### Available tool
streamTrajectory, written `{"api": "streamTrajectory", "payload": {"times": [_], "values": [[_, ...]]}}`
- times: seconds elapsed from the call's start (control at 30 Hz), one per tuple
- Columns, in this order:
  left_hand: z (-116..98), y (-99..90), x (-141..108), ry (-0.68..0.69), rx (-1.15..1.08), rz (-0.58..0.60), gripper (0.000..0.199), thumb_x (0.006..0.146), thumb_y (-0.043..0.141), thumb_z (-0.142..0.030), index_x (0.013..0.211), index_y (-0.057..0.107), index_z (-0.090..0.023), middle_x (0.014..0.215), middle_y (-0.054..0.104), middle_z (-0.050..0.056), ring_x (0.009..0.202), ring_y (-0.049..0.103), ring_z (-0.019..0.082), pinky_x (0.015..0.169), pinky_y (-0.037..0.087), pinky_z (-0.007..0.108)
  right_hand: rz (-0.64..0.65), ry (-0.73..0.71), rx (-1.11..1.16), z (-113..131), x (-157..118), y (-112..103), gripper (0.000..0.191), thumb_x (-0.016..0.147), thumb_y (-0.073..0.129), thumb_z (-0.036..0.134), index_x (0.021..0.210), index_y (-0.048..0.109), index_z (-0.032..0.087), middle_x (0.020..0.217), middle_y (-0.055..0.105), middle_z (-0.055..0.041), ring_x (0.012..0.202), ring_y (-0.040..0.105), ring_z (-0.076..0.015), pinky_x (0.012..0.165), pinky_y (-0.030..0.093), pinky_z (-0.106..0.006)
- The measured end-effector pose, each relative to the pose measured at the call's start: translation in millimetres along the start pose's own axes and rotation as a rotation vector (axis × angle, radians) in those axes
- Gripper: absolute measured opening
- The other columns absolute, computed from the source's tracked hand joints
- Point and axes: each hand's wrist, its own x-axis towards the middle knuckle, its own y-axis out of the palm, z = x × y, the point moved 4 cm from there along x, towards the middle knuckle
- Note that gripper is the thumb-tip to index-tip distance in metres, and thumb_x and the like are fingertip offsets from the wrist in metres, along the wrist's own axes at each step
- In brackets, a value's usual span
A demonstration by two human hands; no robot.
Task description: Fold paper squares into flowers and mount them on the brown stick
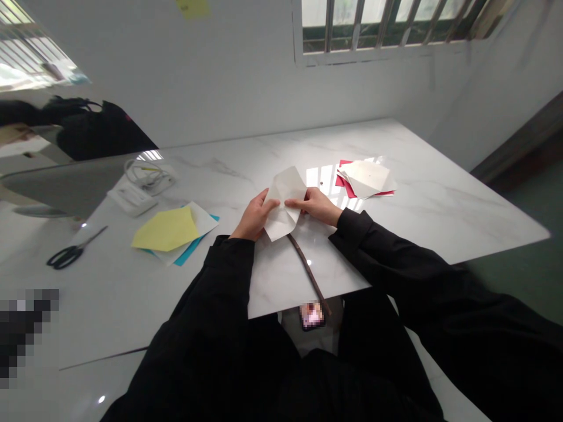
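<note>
My left hand (254,215) and my right hand (313,205) hold a folded sheet of white paper (284,199) between them, above the white marble table (417,193). The fingers of both hands press on the sheet's front face, close to each other. A thin brown twig (308,272) lies on the table just below the paper, its far end near the sheet and its other end past the table's near edge. Black sleeves cover both my arms.
Right of my hands, white paper (365,179) lies on red paper (345,183). To the left are yellow paper (166,230) over white and blue sheets (193,243), black-handled scissors (70,253), and a white cable (147,176) on a white box (132,198).
</note>
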Motion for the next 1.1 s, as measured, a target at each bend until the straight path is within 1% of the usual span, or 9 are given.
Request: {"api": "streamTrajectory", "payload": {"times": [0.1,0.23,0.33,0.53,0.83,0.9,1.0,1.1], "values": [[0.3,-2.9,-0.3,0.002,0.087,0.006,0.050,0.071,0.080,-0.040,0.113,0.072,-0.016,0.084,0.073,0.002,0.069,0.063,0.019,0.061,0.049,0.027,0.007,-0.011,0.005,-0.7,0.5,-0.3,0.049,0.076,0.087,0.061,0.078,0.069,0.015,0.068,0.063,-0.0037,0.061,0.052,-0.0139,0.053,0.045,-0.029],[-1.2,-3.8,-1.5,0.012,0.086,0.019,0.055,0.070,0.083,-0.045,0.114,0.071,-0.014,0.091,0.076,0.005,0.074,0.065,0.020,0.065,0.052,0.028,-0.005,-0.026,0.002,-2.4,1.6,-1.1,0.050,0.077,0.087,0.062,0.078,0.069,0.016,0.068,0.063,-0.0040,0.062,0.053,-0.0148,0.054,0.045,-0.030],[-1.9,-4.0,-2.0,0.013,0.067,0.032,0.057,0.069,0.086,-0.046,0.114,0.071,-0.014,0.095,0.077,0.006,0.074,0.065,0.020,0.066,0.052,0.028,-0.008,-0.032,0.010,-2.0,1.3,-0.7,0.049,0.077,0.086,0.061,0.079,0.069,0.015,0.069,0.063,-0.0041,0.061,0.053,-0.0146,0.054,0.045,-0.030],[1.4,-6.1,-0.8,0.007,0.059,0.038,0.056,0.070,0.087,-0.047,0.113,0.072,-0.015,0.097,0.077,0.007,0.075,0.067,0.020,0.066,0.052,0.029,-0.018,-0.014,0.017,-1.2,0.0,0.0,0.047,0.076,0.085,0.059,0.078,0.069,0.014,0.068,0.062,-0.0036,0.060,0.051,-0.0138,0.054,0.044,-0.030],[0.4,-7.3,-4.0,0.005,0.051,0.041,0.056,0.068,0.091,-0.047,0.110,0.071,-0.015,0.095,0.077,0.006,0.077,0.068,0.021,0.069,0.053,0.030,-0.012,0.004,0.021,-2.2,1.0,1.7,0.049,0.075,0.087,0.061,0.075,0.068,0.016,0.068,0.061,-0.0032,0.061,0.051,-0.0142,0.054,0.044,-0.030],[-0.1,-7.9,-5.4,-0.002,0.044,0.034,0.058,0.068,0.091,-0.048,0.111,0.071,-0.014,0.096,0.077,0.007,0.078,0.068,0.021,0.070,0.054,0.030,-0.005,0.013,0.033,-2.8,1.5,2.7,0.050,0.075,0.086,0.063,0.077,0.068,0.016,0.068,0.061,-0.0029,0.061,0.051,-0.0138,0.055,0.043,-0.029],[-0.8,-8.9,-6.7,-0.004,0.029,0.021,0.060,0.069,0.092,-0.048,0.113,0.071,-0.014,0.099,0.078,0.007,0.079,0.068,0.021,0.070,0.054,0.030,0.029,0.002,0.101,-4.0,3.3,3.7,0.050,0.081,0.082,0.064,0.083,0.070,0.015,0.074,0.064,-0.0033,0.063,0.053,-0.0131,0.058,0.045,-0.029],[-0.6,-10.4,-6.8,-0.008,0.018,-0.001,0.061,0.068,0.092,-0.048,0.114,0.071,-0.014,0.100,0.078,0.007,0.078,0.069,0.020,0.070,0.054,0.030,0.058,0.018,0.197,-6.7,5.1,3.7,0.046,0.083,0.080,0.060,0.091,0.072,0.016,0.078,0.065,-0.0029,0.066,0.055,-0.0129,0.060,0.045,-0.027]]}}
